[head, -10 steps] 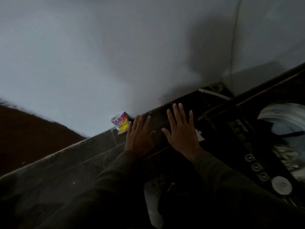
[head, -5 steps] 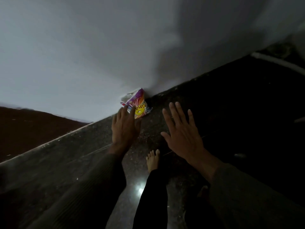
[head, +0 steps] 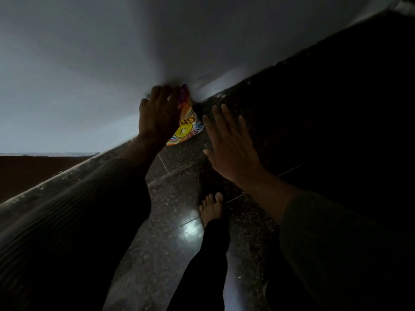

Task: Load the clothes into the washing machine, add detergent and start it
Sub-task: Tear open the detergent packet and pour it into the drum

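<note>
Colourful glossy plastic detergent packet (head: 185,129) stands on dark speckled floor (head: 170,221) against grey wall (head: 89,63). Left hand (head: 157,117) curls over its top (grasp unclear); right hand (head: 231,144) spread flat, empty, beside it.

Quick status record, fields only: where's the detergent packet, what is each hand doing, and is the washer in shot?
detergent packet: on the dark floor, against the foot of the white wall
left hand: over the packet's top, fingers curled on it; firm grip cannot be told
right hand: open, fingers spread, right of the packet, holding nothing
bare foot: on the floor below the hands
washing machine: not in view
</note>
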### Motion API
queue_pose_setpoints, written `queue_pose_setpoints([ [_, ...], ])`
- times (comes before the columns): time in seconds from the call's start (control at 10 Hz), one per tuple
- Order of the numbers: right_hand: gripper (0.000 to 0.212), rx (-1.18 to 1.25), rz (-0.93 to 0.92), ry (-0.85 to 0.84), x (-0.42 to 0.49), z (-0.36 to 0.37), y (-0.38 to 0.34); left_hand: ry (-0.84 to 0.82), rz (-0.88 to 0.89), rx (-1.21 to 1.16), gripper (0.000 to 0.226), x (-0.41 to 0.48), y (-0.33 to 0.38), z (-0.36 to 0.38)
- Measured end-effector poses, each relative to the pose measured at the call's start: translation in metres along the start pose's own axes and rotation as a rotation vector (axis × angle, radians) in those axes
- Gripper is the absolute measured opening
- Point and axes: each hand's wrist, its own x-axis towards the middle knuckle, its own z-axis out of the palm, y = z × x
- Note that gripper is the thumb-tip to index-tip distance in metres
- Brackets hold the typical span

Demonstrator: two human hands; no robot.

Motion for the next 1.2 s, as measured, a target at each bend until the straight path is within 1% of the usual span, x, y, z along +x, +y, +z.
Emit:
queue_pose_setpoints([
  [0.1, 0.082, 0.015, 0.003, -0.019, 0.006, 0.004, 0.004, 0.103, -0.017, 0.053, 0.039, 0.030, -0.009, -0.006],
  [0.2, 0.082, 0.016, 0.012, -0.014, 0.003, 0.006, 0.010, 0.154, -0.159, 0.013, 0.029, 0.012, 0.004, 0.038],
  [0.3, 0.084, 0.028, 0.014, -0.030, -0.002, 0.004, 0.017, -0.125, -0.256, 0.041, 0.027, -0.126, 0.066, 0.213],
  [0.4, 0.087, 0.045, 0.023, -0.019, -0.010, -0.002, 0.023, -0.214, -0.313, -0.022, 0.030, -0.203, 0.110, 0.325],
  [0.5, 0.088, 0.099, 0.012, -0.017, -0.017, -0.010, 0.029, -0.170, -0.332, 0.083, 0.031, -0.187, 0.100, 0.308],
  [0.6, 0.090, 0.172, -0.018, 0.013, -0.026, -0.019, 0.034, -0.093, -0.301, 0.054, 0.034, -0.188, 0.103, 0.299],
  [0.7, 0.088, 0.223, -0.003, 0.034, -0.041, -0.027, 0.040, -0.065, -0.333, -0.024, 0.039, -0.187, 0.104, 0.291],
  [0.8, 0.077, 0.291, 0.047, 0.099, -0.065, -0.040, 0.053, -0.101, -0.296, -0.074, 0.042, -0.191, 0.105, 0.296],
  [0.9, 0.068, 0.401, 0.147, 0.244, -0.098, -0.061, 0.071, -0.108, -0.175, -0.106, 0.046, -0.201, 0.105, 0.293],
  [1.0, 0.067, 0.556, 0.252, 0.301, -0.133, -0.082, 0.090, 0.155, 0.063, -0.230, 0.046, -0.123, 0.140, 0.089],
  [1.1, 0.055, 0.649, 0.288, 0.394, -0.171, -0.098, 0.108, 0.370, 0.593, -0.408, 0.044, -0.073, 0.209, -0.108],
  [1.2, 0.021, 0.747, 0.383, 0.404, -0.209, -0.124, 0.115, 0.276, 0.732, -0.453, 0.032, -0.091, 0.239, -0.163],
])
